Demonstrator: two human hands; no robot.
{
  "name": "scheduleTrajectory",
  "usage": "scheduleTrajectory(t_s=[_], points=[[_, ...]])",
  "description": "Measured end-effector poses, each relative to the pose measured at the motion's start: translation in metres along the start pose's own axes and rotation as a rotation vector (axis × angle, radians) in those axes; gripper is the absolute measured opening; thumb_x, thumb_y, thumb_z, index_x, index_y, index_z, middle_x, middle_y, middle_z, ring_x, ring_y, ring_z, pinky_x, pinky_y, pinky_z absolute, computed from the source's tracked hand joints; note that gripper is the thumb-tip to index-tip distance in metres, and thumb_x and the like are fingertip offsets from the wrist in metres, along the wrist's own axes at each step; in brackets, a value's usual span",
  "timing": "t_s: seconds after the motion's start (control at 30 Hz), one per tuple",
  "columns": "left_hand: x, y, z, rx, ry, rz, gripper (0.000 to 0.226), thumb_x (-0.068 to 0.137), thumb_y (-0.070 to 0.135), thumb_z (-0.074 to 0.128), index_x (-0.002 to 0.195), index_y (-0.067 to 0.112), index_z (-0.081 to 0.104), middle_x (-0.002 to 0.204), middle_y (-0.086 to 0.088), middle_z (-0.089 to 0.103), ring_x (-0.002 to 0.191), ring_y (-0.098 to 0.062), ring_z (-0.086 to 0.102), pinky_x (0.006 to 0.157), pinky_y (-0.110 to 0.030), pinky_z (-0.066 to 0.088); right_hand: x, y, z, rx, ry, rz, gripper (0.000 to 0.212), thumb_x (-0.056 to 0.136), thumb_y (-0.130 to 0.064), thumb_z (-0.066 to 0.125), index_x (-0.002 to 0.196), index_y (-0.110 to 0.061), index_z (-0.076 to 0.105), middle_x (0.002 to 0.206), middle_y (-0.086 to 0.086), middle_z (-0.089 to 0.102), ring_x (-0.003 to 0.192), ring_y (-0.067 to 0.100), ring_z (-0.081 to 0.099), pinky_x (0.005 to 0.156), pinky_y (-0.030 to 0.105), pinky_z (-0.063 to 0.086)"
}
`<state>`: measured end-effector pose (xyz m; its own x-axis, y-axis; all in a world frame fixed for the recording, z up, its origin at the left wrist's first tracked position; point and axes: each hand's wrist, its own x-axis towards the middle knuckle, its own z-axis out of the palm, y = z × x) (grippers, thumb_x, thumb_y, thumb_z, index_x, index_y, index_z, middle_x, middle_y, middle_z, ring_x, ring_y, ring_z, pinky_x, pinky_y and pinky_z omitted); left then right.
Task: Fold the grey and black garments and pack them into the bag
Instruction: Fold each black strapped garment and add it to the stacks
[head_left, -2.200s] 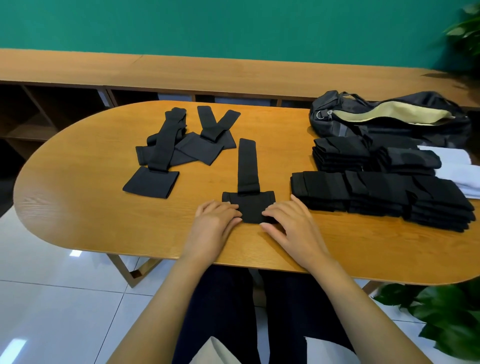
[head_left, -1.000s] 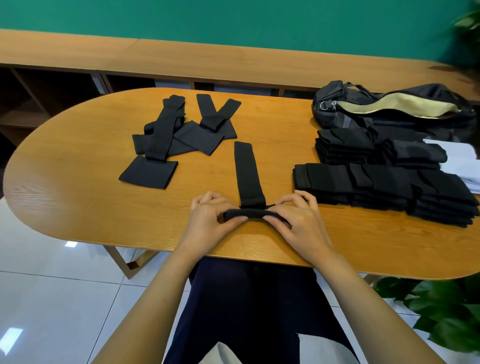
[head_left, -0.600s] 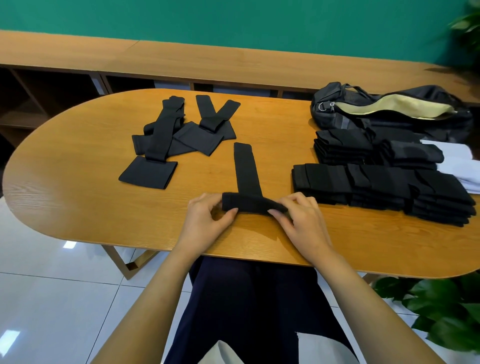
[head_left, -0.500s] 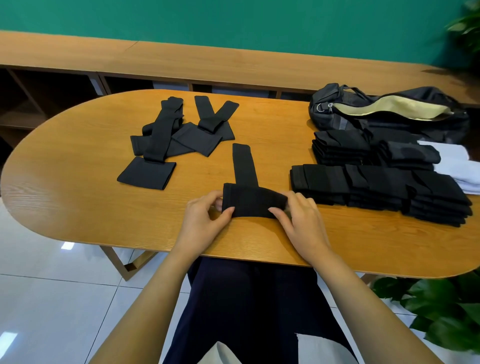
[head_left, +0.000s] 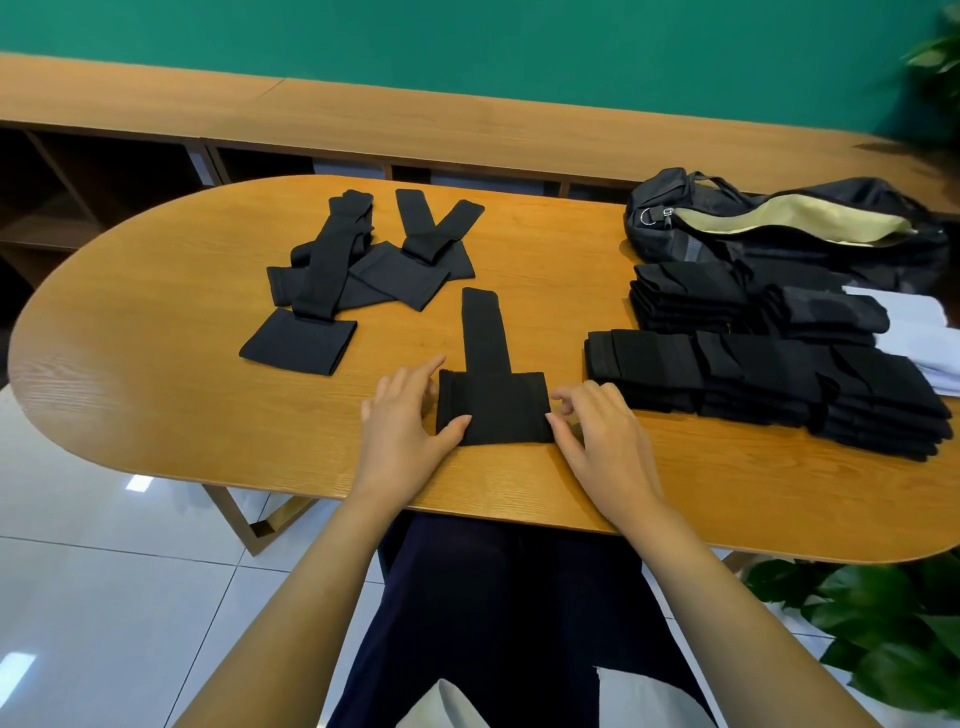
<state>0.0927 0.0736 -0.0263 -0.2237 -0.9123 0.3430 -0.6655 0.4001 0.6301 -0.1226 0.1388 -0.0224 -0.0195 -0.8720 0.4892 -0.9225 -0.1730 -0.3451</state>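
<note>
while i watch through the head camera, the black garment (head_left: 493, 408) lies flat on the table (head_left: 156, 374) near its front edge, with its wide folded part between both hands and its narrow strip pointing away. the left hand (head_left: 408, 421) is loose, thumb resting on the near left corner, fingers straight beside the edge. the right hand (head_left: 605, 434) touches the right edge with bent fingertips; i cannot tell whether it pinches. folded stacks (head_left: 753, 379) sit near the bag (head_left: 779, 228).
</note>
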Motion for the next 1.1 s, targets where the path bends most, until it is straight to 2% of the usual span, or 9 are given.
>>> scheduleTrajectory(t_s=[0.13, 0.23, 0.37, 0.47, 0.6, 0.7, 0.8, 0.9, 1.1], points=[[0.001, -0.001, -0.001, -0.038, -0.016, 0.073, 0.056, 0.081, 0.040, 0.073, 0.132, 0.030, 0.052, 0.126, 0.016, 0.048, 0.119, -0.005, 0.038, 0.101, -0.035, 0.030, 0.002, 0.000, 0.001, -0.045, -0.136, -0.104, 0.039, 0.099, -0.039, 0.041, 0.127, -0.021, 0.061, 0.132, -0.006, 0.058, 0.125, 0.012, 0.044, 0.098, 0.027, 0.034], [0.001, -0.002, 0.000, -0.058, -0.119, 0.134, 0.048, 0.077, 0.048, 0.074, 0.122, 0.035, 0.061, 0.128, 0.023, 0.049, 0.125, -0.001, 0.037, 0.108, -0.036, 0.023, 0.004, 0.000, 0.004, -0.058, -0.221, -0.071, 0.047, 0.099, -0.047, 0.034, 0.130, -0.025, 0.061, 0.137, -0.010, 0.055, 0.135, 0.010, 0.036, 0.105, 0.027, 0.023], [0.001, -0.003, 0.001, 0.000, -0.194, 0.161, 0.046, 0.076, 0.051, 0.073, 0.119, 0.037, 0.063, 0.133, 0.021, 0.052, 0.133, 0.000, 0.031, 0.108, -0.026, 0.011, 0.004, 0.001, 0.005, -0.035, -0.177, -0.010, 0.048, 0.098, -0.049, 0.035, 0.124, -0.022, 0.065, 0.131, -0.009, 0.060, 0.132, 0.009, 0.038, 0.107, 0.029, 0.029], [0.000, -0.003, 0.002, -0.012, -0.177, 0.176, 0.041, 0.080, 0.052, 0.067, 0.117, 0.035, 0.065, 0.132, 0.020, 0.055, 0.130, 0.004, 0.030, 0.106, -0.025, 0.011, 0.003, 0.000, 0.004, -0.025, -0.174, -0.017, 0.055, 0.095, -0.054, 0.031, 0.123, -0.022, 0.066, 0.130, -0.008, 0.060, 0.131, 0.009, 0.037, 0.105, 0.027, 0.030], [-0.001, -0.001, 0.001, -0.019, -0.168, 0.184, 0.045, 0.084, 0.061, 0.049, 0.114, 0.033, 0.068, 0.129, 0.019, 0.058, 0.128, 0.004, 0.032, 0.105, -0.026, 0.013, 0.002, 0.001, 0.001, -0.028, -0.192, -0.078, 0.054, 0.091, -0.060, 0.038, 0.125, -0.025, 0.063, 0.133, -0.011, 0.057, 0.132, 0.008, 0.035, 0.105, 0.028, 0.025], [0.000, -0.003, 0.002, -0.036, -0.148, 0.191, 0.044, 0.087, 0.063, 0.045, 0.109, 0.034, 0.070, 0.125, 0.018, 0.061, 0.126, 0.002, 0.035, 0.103, -0.026, 0.015, 0.002, 0.002, 0.000, -0.033, -0.192, -0.115, 0.053, 0.089, -0.062, 0.042, 0.124, -0.028, 0.063, 0.131, -0.013, 0.058, 0.130, 0.008, 0.037, 0.106, 0.028, 0.023], [0.000, -0.005, 0.004, -0.048, -0.132, 0.190, 0.043, 0.086, 0.062, 0.042, 0.105, 0.036, 0.071, 0.120, 0.020, 0.062, 0.124, 0.001, 0.039, 0.102, -0.029, 0.018, 0.003, -0.001, -0.001, -0.075, -0.190, -0.142, 0.051, 0.090, -0.060, 0.040, 0.123, -0.028, 0.064, 0.126, -0.013, 0.062, 0.126, 0.009, 0.043, 0.105, 0.027, 0.023], [0.000, -0.004, 0.003, -0.041, -0.128, 0.188, 0.038, 0.088, 0.058, 0.047, 0.103, 0.034, 0.072, 0.119, 0.020, 0.063, 0.122, -0.001, 0.041, 0.102, -0.031, 0.019, 0.005, -0.006, -0.002, -0.198, -0.179, -0.209, 0.046, 0.092, -0.054, 0.042, 0.121, -0.027, 0.066, 0.118, -0.011, 0.067, 0.118, 0.014, 0.052, 0.102, 0.032, 0.028], [0.000, -0.003, 0.002, -0.066, -0.111, 0.192, 0.046, 0.083, 0.068, 0.046, 0.101, 0.035, 0.072, 0.112, 0.027, 0.060, 0.117, 0.004, 0.041, 0.100, -0.029, 0.019, 0.005, -0.018, 0.009, -0.149, -0.096, -0.102, 0.038, 0.095, -0.047, 0.037, 0.106, -0.028, 0.069, 0.106, -0.013, 0.068, 0.112, 0.011, 0.050, 0.098, 0.030, 0.029]])
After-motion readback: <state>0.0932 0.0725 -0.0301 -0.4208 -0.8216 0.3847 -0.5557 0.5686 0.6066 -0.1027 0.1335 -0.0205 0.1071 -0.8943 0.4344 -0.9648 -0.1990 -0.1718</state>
